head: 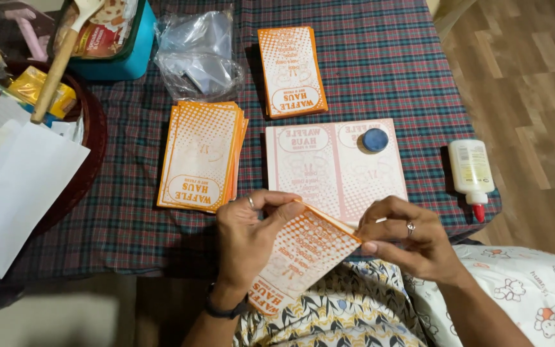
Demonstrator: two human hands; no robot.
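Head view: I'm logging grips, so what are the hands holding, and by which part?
One orange printed paper sleeve: left hand pinches its upper edge, right hand its right corner.

Orange-and-white printed paper sleeves (202, 156) lie stacked mid-table, beside a white red-capped glue bottle (471, 172) at the right edge.

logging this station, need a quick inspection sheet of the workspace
surface: plaid tablecloth on the table.
job's things: orange paper sleeve being folded; stack of sleeves; smaller stack; flat sheets under a blue round lid; glue bottle.
clutter: clear plastic bag, teal box, basket, white papers.
grippers: left hand and right hand both pinch the sleeve.
cables: nothing seen.
surroundings: wooden floor.
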